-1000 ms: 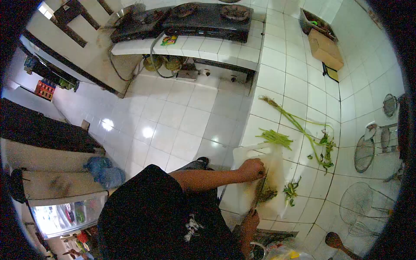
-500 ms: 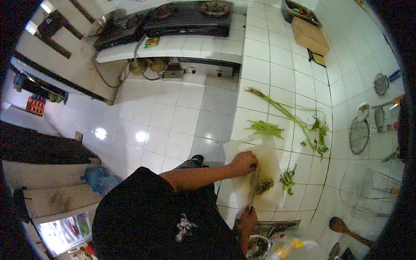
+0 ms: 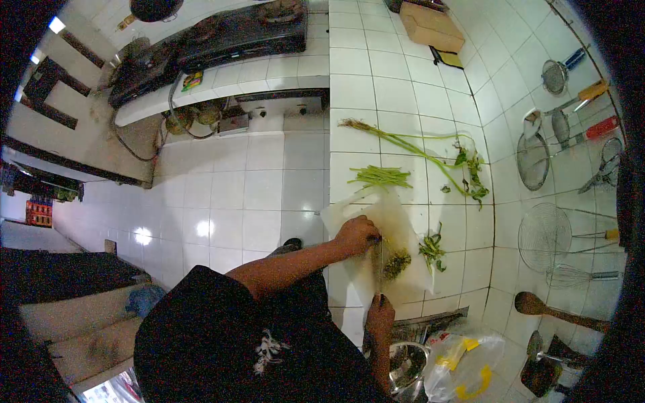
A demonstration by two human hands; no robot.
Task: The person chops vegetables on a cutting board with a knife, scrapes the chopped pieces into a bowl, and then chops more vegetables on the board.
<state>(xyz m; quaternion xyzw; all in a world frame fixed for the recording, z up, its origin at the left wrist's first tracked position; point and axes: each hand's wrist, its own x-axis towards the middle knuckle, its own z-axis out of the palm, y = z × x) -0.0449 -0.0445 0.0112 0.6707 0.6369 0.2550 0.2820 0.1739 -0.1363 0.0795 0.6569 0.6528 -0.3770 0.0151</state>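
A knife [image 3: 377,269] stretches over the pale cutting board [image 3: 349,272], beside a heap of finely chopped greens [image 3: 396,265]. My right hand [image 3: 381,314] is closed round its handle at the board's near edge. At the other end of the blade, the fingers of my left hand [image 3: 359,236] are closed on the tip; the fingertips are partly hidden. Cut green stems [image 3: 380,176] lie at the board's upper edge. Long stalks with roots and leaves [image 3: 416,151] rest farther up on the tiles, and loose leaves [image 3: 432,250] lie right of the board.
A metal bowl [image 3: 407,363] and a plastic bag with yellow parts [image 3: 463,363] are by my right forearm. Strainers [image 3: 534,161], a whisk [image 3: 578,275] and a wooden spoon [image 3: 537,305] hang on the right wall. A black stove [image 3: 242,37] and a cardboard box [image 3: 431,27] are at the top.
The view has shifted, so the counter and board appear farther left and slightly higher. Both hands are still at the knife, which looks more upright in the picture.
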